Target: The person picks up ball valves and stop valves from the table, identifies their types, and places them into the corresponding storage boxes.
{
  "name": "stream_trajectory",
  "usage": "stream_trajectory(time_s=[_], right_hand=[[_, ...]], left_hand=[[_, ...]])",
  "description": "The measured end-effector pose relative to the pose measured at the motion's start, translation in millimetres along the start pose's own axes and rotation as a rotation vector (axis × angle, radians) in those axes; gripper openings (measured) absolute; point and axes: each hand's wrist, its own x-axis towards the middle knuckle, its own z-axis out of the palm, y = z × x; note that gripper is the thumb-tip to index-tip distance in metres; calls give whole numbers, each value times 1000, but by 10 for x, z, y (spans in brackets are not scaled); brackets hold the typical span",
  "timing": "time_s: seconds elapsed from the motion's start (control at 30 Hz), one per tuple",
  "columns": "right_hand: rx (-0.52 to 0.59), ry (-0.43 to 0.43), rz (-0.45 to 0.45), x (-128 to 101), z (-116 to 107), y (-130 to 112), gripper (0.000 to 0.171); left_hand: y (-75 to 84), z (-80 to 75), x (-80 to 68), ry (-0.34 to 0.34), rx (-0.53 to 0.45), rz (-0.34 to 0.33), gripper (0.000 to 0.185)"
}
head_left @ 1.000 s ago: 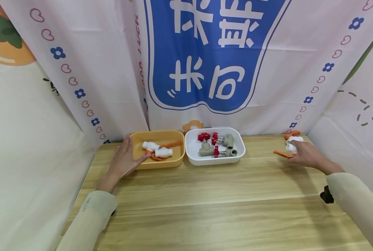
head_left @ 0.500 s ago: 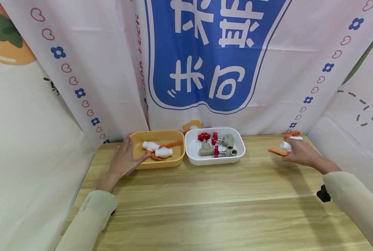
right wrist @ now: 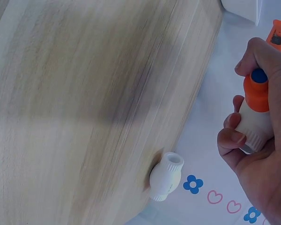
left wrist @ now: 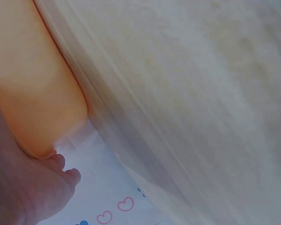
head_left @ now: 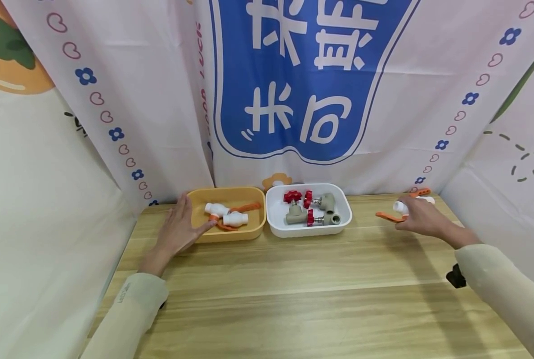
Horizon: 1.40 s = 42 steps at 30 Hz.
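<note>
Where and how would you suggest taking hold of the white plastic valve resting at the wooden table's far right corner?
Probably across the bulging middle of the white plastic valve, from above on the near side: its orange lever lies toward the patterned white curtain.

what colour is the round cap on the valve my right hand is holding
Blue; the cap on the valve shows best in the right wrist view.
</note>
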Motion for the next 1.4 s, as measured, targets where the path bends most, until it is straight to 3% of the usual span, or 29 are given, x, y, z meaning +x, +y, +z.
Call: stream_trajectory(time_s=[0.23,0.47,1.07,1.4], right_hand=[[22,-39,18,45,-9,-78,69],[11,-24,-4,95,-22,-198,72],[-2,-9,-59,190,-17,-452,63],[-7,3,-64,271,-10,-640,78]], left_hand=[[-1,1,6,-2,-2,1,122],[-7,6,11,0,-11,0,118],[13,19,6,-1,-5,-15,117],[6,1,-2,4,-29,-6,113]])
